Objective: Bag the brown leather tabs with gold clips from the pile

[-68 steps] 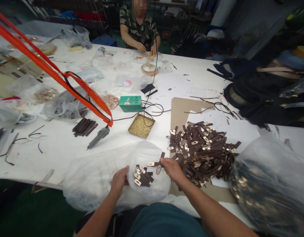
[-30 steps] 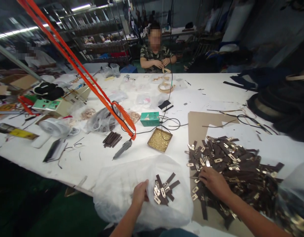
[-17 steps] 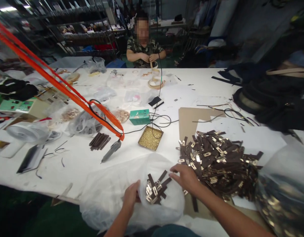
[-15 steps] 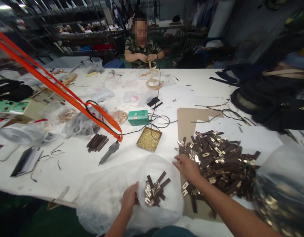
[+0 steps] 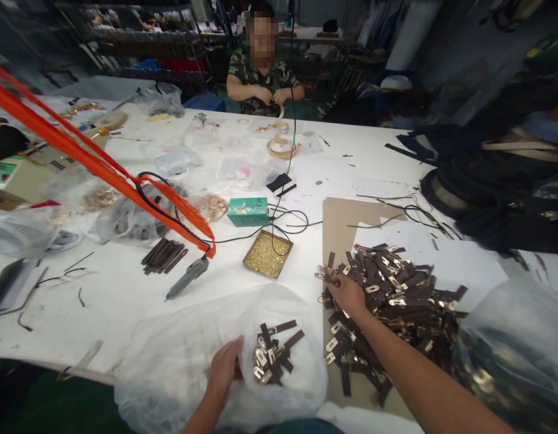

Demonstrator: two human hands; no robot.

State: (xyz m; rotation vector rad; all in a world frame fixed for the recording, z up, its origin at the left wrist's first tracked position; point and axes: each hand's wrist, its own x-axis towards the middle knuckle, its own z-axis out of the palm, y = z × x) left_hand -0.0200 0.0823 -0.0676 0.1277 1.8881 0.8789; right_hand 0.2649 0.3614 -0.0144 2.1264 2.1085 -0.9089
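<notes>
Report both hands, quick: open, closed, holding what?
Left hand: against the translucent bag, partly hidden; its grip cannot be told.
Right hand: closed on metal-ended brown straps.

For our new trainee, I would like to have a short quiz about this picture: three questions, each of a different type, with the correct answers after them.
1. Choose one. What colour is the closed box near the middle of the picture? a) red; b) green; c) white.
2. True or false? The left hand is inside the tray of small gold-coloured pieces.
3. Fill the gap. The ____ hand is at the pile of brown tabs with metal ends.

Key:
1. b) green.
2. False: it is at the whitish plastic bag close to the wearer's body.
3. right: the right hand is at the pile's edge.
</notes>
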